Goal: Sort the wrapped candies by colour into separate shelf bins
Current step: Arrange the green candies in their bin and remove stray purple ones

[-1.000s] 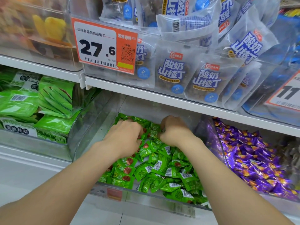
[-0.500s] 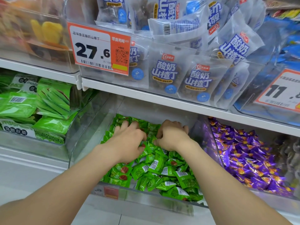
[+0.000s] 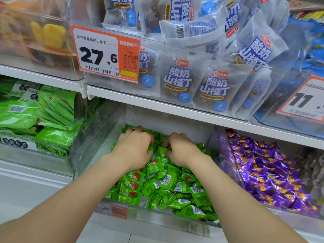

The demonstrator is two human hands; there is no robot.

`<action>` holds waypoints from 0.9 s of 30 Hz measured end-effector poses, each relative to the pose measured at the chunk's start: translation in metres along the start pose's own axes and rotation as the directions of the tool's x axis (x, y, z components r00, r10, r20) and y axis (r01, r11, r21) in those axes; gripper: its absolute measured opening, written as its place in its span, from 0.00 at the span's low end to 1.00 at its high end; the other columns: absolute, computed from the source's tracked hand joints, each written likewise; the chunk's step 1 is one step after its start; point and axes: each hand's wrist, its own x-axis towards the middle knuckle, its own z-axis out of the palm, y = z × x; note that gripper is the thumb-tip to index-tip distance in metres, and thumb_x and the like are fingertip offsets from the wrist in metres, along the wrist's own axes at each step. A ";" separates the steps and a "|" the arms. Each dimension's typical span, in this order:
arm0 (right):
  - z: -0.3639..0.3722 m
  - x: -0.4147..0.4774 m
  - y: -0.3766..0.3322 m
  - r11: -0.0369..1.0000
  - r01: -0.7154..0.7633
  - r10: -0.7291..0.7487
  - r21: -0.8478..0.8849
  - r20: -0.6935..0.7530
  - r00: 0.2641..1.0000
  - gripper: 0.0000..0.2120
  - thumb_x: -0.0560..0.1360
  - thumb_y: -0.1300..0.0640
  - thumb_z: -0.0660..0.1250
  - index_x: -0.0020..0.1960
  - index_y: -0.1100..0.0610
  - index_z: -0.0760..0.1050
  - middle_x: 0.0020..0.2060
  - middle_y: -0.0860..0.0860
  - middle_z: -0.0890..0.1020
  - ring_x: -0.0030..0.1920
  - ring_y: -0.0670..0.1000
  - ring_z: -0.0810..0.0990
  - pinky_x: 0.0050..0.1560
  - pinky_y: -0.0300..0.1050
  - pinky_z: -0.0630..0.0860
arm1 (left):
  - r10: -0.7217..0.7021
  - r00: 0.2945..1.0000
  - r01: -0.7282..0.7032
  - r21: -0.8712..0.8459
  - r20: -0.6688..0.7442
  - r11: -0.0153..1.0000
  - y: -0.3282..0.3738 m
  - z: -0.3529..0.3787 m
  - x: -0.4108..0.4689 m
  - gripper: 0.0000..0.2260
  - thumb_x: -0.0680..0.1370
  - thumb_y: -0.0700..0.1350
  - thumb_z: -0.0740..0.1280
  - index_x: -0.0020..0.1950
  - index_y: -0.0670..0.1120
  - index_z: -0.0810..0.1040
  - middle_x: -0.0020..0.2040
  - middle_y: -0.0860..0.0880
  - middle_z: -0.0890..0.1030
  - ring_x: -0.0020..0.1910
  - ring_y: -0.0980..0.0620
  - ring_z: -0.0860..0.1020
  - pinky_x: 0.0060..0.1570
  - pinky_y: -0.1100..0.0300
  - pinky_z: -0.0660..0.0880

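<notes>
We are looking down two bare forearms, both cut off by the bottom edge. Just past them the clear bin (image 3: pixel 157 215) is showing its front wall, with a small red label (image 3: pixel 119 211) too blurred to read. The green candies (image 3: pixel 168 186) are heaping up inside this bin, filling it from the front wall to the back. The left hand (image 3: pixel 135 146) and right hand (image 3: pixel 182 149) are resting side by side on the heap, fingers curling down with the tips buried among wrappers, so we cannot tell whether either is pinching one. To the right, purple candies (image 3: pixel 266 172) are filling the neighbouring bin and running out of view. To the left, green snack packs (image 3: pixel 52 111) are lying stacked. Above the shelf (image 3: pixel 175 109), white-and-blue packets (image 3: pixel 178 78) are leaning behind a price tag (image 3: pixel 105 53) reading 27.6; a second tag (image 3: pixel 305 100) is getting clipped by the right edge.
</notes>
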 end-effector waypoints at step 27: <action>-0.003 0.011 -0.011 0.995 0.065 -0.075 -0.075 -0.137 0.988 0.25 0.72 0.54 0.79 0.65 0.54 0.73 0.59 0.54 0.69 0.57 0.64 0.79 0.58 0.57 0.80 | -0.018 0.999 0.017 0.042 0.030 0.999 -0.008 0.000 -0.007 0.15 0.80 0.54 0.68 0.66 0.55 0.79 0.65 0.45 0.74 0.66 0.40 0.72 0.63 0.45 0.72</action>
